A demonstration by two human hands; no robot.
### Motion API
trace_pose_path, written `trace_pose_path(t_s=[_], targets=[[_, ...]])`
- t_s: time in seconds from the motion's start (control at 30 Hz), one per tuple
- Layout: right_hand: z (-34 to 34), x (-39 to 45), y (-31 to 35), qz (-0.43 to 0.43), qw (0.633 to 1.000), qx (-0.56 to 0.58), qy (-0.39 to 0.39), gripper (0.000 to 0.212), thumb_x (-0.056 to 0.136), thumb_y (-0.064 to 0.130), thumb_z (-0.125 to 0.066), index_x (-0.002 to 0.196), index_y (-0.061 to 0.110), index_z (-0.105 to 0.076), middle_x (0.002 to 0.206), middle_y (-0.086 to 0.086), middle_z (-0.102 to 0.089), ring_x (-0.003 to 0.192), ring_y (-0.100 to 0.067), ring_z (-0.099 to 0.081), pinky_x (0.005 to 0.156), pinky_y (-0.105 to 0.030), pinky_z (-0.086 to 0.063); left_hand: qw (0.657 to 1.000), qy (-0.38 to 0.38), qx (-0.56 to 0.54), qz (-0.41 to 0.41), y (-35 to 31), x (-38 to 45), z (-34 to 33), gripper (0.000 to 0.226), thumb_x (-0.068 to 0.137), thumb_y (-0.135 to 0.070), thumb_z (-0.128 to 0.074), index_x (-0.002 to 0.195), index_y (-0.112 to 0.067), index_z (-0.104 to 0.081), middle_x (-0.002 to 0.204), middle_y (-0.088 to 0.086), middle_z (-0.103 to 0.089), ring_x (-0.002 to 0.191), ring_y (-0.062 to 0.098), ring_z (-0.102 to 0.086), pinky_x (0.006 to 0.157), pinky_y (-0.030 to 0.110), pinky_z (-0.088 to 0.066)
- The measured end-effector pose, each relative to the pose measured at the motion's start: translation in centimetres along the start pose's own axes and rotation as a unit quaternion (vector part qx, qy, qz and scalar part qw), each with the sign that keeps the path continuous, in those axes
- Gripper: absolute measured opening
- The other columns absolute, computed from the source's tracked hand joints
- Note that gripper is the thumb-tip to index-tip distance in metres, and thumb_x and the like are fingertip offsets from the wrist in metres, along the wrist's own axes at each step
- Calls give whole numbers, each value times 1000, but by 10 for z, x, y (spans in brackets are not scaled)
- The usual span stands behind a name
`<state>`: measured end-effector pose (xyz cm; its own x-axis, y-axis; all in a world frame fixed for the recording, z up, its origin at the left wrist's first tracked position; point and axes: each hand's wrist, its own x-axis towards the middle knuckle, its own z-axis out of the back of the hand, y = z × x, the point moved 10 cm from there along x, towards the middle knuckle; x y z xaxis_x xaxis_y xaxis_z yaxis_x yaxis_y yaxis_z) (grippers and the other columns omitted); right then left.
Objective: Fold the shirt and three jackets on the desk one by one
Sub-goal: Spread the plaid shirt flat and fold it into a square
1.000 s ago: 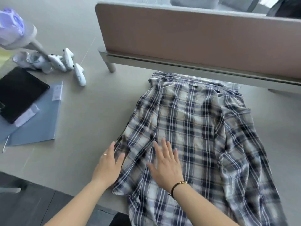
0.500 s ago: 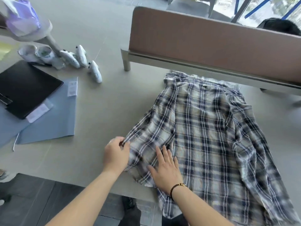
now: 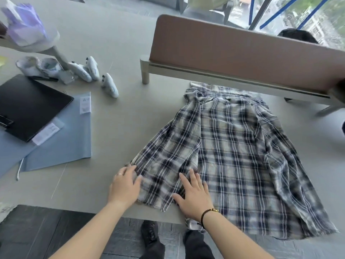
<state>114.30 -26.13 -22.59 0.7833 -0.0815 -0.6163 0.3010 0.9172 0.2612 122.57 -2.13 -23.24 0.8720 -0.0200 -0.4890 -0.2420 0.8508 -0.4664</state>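
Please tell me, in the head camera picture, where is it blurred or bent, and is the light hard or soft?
Head view: soft, even daylight, only faint shadows under both hands on the plaid shirt. Head view: the shirt's near right edge and the purple object at top left are smeared. Head view: the wide lens bends the brown divider panel and the desk edge. The left hand and right hand are sharp.

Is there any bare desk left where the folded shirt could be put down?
Yes: a wide bare strip of desk runs between the plaid shirt and the blue folder, and on toward the brown divider. The far left is crowded: black tablet, white controllers.
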Motion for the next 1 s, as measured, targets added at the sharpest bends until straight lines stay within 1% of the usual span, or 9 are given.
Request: trace_pose_path(t_s=[0.13,0.27,0.33,0.5,0.67,0.77,0.83,0.93,1.0], targets=[[5,-2,8,4,1000,-13,0,76,100,63,-36,160,38,3,165,3,24,153,-23,19,124,-47,9,988,-57,-133,54,14,5,10,44,98,-27,-60,141,-21,-48,127,6,-57,116,29,-57,91,40,-47],[7,-3,29,21,1000,-13,2,76,100,61,-36,160,37,3,166,4,22,153,-21,19,124,-47,9,962,-51,-238,121,22,7,9,27,91,-24,-74,107,-23,-53,85,-4,-68,90,27,-65,84,38,-52],[5,-2,40,27,1000,-13,3,75,101,60,-36,160,36,3,166,3,21,154,-22,18,125,-47,8,959,-47,-250,123,20,9,8,19,91,-27,-74,90,-19,-56,77,-2,-67,83,26,-65,81,38,-52],[-1,-3,56,37,999,-20,5,77,100,59,-38,160,36,3,166,3,21,154,-21,16,124,-45,9,983,-89,-142,70,18,8,20,26,89,-41,-72,102,-29,-54,102,-2,-57,92,20,-55,81,38,-49],[-3,-5,52,19,1000,-5,14,79,100,60,-39,161,33,3,167,3,19,155,-21,14,126,-46,5,998,-22,-3,53,12,-8,2,33,90,-54,-67,111,-33,-52,100,-9,-65,92,18,-62,80,34,-49],[-6,-7,43,-6,998,63,21,80,99,61,-41,161,31,-1,168,3,13,155,-18,10,126,-44,1,997,-29,58,41,6,-17,1,21,95,-46,-63,93,-25,-61,87,-9,-67,83,18,-62,78,33,-47],[-5,-8,38,-22,988,152,23,79,99,60,-44,161,29,-6,169,4,2,156,-16,1,126,-45,-7,998,-37,52,19,-5,-21,2,25,96,-40,-60,78,-24,-59,80,-9,-63,77,17,-59,72,33,-45],[4,-10,27,-66,942,328,21,77,99,61,-46,161,25,-17,166,3,-20,152,-18,-23,122,-42,-25,993,-70,-61,-72,-39,-28,12,10,95,-34,-63,94,-24,-65,97,-9,-59,86,13,-57,73,31,-43],[11,-13,22,-96,899,425,35,74,98,63,-43,158,22,-28,161,1,-34,145,-19,-36,120,-43,-30,977,-77,-127,-151,-73,-38,18,10,95,-27,-67,100,-20,-65,101,-15,-55,89,-1,-56,74,16,-41]])
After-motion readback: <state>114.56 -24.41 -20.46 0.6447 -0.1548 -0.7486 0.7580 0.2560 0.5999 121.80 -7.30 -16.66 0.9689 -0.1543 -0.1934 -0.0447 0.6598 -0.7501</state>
